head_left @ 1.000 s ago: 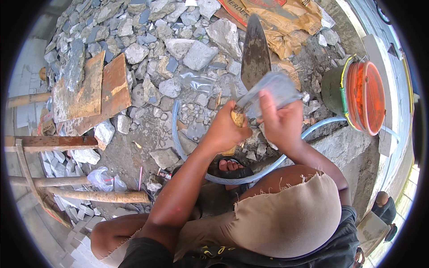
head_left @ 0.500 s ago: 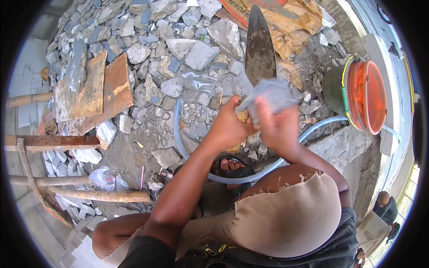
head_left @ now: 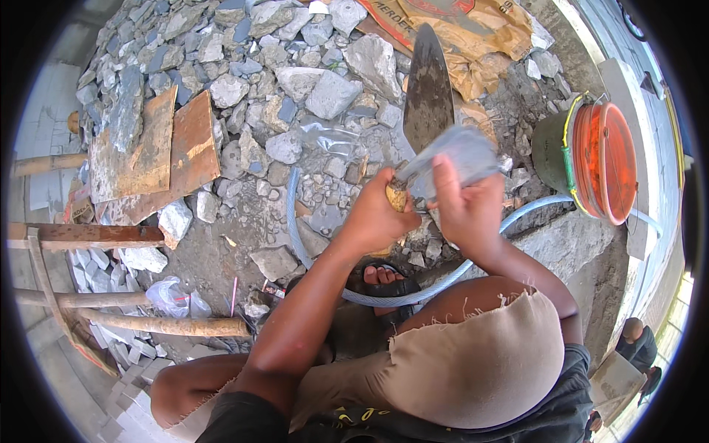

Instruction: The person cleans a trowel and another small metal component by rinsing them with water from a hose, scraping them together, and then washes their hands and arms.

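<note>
Presently, the trowel [head_left: 430, 88] is held above the rubble [head_left: 325, 94].
The left hand [head_left: 373, 214] has its fingers [head_left: 381, 184] closed around the handle [head_left: 396, 196], blade pointing away from the body; the right hand [head_left: 468, 212] grasps clear plastic [head_left: 473, 156], somewhat blurred, beside the blade's base.

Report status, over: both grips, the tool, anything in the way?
Left grip: closed on yellowish handle of dark, pointed metal trowel. Right grip: holds blurred, translucent grey sheet overlapping trowel. Close by: blue hose beneath right wrist.
</note>
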A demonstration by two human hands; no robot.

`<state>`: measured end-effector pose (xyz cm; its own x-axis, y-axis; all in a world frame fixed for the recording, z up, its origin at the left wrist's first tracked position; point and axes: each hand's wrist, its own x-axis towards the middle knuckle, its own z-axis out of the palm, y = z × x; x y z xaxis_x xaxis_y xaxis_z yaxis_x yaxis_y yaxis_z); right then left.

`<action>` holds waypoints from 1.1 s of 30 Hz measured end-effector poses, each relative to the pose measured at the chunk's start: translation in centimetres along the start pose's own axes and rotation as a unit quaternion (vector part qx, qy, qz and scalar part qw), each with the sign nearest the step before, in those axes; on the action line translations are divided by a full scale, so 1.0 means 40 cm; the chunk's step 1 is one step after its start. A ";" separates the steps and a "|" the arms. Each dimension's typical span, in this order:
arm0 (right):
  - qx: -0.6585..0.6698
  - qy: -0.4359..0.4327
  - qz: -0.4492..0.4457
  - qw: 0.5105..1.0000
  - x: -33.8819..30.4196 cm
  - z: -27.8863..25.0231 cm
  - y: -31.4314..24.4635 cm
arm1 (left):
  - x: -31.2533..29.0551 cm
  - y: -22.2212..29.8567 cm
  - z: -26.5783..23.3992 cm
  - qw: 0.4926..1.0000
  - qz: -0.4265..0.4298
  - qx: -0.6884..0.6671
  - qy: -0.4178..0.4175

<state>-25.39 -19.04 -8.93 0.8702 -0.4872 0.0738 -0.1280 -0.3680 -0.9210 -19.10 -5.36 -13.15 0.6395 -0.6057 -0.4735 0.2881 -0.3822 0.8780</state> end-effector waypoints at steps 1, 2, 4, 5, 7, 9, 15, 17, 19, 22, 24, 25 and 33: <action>-0.002 0.001 0.002 1.000 0.001 0.001 0.003 | 0.003 0.021 0.006 0.999 0.000 -0.040 -0.007; -0.030 0.004 -0.086 0.996 0.001 0.005 0.007 | 0.005 0.031 0.010 0.997 0.000 -0.079 -0.014; -0.053 -0.008 -0.154 0.987 -0.002 0.007 -0.001 | -0.006 0.015 0.007 0.997 -0.015 -0.072 -0.024; -0.053 -0.008 -0.156 0.986 0.003 0.001 -0.014 | -0.010 0.012 0.003 0.997 -0.029 -0.064 -0.032; 0.096 0.060 -0.042 0.993 0.010 -0.011 -0.040 | 0.000 0.024 -0.001 0.992 -0.031 -0.113 -0.040; 0.127 0.052 -0.067 0.988 0.003 0.004 -0.039 | -0.004 0.026 -0.004 0.985 -0.036 -0.161 -0.048; 0.000 -0.017 -0.122 0.992 -0.011 0.018 0.018 | 0.005 0.015 -0.004 0.984 -0.011 -0.166 -0.063; -0.071 -0.046 -0.130 0.988 0.003 0.005 -0.014 | -0.009 0.007 -0.015 0.990 -0.031 -0.130 -0.049; 0.114 0.069 -0.036 0.990 0.014 0.003 -0.057 | 0.006 0.012 -0.016 0.988 -0.021 -0.144 -0.053; 0.042 0.006 -0.056 0.998 0.000 0.006 -0.041 | -0.007 0.009 -0.017 0.990 -0.008 -0.128 -0.059; 0.064 0.040 -0.098 0.992 0.014 -0.002 -0.037 | -0.004 0.018 -0.014 0.993 -0.003 -0.100 -0.057; 0.063 0.041 -0.097 0.992 0.009 0.006 -0.030 | 0.003 0.029 -0.013 0.991 -0.005 -0.118 -0.059; 0.061 0.026 -0.051 0.996 -0.007 0.010 -0.051 | -0.003 0.024 -0.015 0.990 -0.008 -0.132 -0.042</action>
<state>-25.18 -17.84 -7.20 0.8498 -0.4930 0.1865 0.0224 -0.3197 -0.9472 -18.47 -5.26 -12.19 0.5752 -0.6606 -0.4824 0.4810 -0.2038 0.8527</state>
